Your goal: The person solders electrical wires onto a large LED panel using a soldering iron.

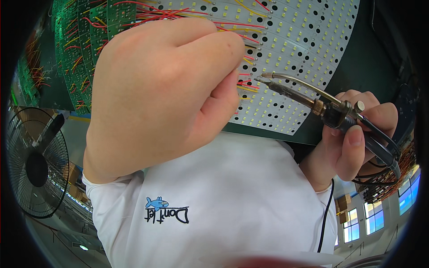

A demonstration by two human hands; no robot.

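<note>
My right hand [357, 134] is closed around a soldering iron [299, 96] with a thin metal feed tube [308, 84] fixed along it. The iron's tip points left and meets the white LED board panel [286, 58], close to the ends of red and yellow wires [250, 85]. Over the panel's left part, my left hand [165, 89] is closed with its fingers curled. Wire ends come out right beside those fingers, but the fingertips and whatever they pinch are hidden. The panel carries rows of small yellowish LEDs and black round holes.
Green circuit boards [98, 40] with red and yellow wires lie at the far left on the dark table [353, 58]. A black fan [36, 167] stands at the left. A black cable [326, 214] hangs by my right arm, near a wire bundle [391, 178].
</note>
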